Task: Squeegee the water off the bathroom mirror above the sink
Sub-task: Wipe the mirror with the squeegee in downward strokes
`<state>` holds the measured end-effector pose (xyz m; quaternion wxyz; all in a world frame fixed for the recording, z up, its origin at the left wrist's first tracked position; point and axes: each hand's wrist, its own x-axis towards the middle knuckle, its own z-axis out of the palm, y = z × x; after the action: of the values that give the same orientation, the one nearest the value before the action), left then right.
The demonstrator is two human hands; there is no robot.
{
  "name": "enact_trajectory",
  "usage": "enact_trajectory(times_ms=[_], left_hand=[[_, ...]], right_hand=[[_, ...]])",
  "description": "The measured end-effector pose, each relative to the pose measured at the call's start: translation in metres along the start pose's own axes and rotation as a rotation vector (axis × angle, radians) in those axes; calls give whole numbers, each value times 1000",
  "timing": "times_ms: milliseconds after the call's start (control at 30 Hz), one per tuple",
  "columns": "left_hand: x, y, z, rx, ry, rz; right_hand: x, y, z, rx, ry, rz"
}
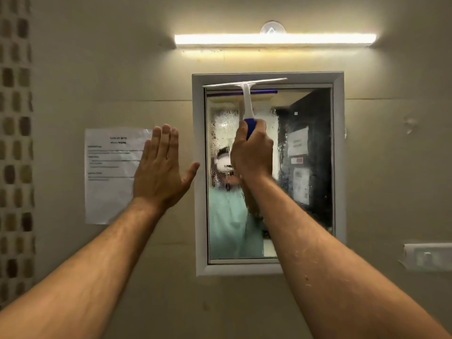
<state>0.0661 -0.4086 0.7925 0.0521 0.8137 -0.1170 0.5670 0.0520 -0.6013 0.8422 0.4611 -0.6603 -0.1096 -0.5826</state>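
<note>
A white-framed mirror (305,167) hangs on the wall straight ahead, its glass speckled with water drops. My right hand (253,152) grips the blue handle of a white squeegee (245,94). The squeegee's blade lies across the top edge of the glass, slightly tilted, over its left and middle part. My left hand (162,167) is raised with straight fingers just left of the mirror frame, over the wall, and holds nothing. Whether it touches the wall I cannot tell. The sink is out of view.
A printed paper sheet (110,174) is stuck to the wall left of the mirror. A lit tube light (274,39) runs above it. A switch plate (426,256) sits at the lower right. Patterned tiles (16,143) line the far left.
</note>
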Motion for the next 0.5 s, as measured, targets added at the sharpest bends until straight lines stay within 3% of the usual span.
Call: enact_trajectory(times_ms=[500], left_hand=[[18,-15,37,-25,13,42]], right_hand=[[-25,40,10,-96,-10,18]])
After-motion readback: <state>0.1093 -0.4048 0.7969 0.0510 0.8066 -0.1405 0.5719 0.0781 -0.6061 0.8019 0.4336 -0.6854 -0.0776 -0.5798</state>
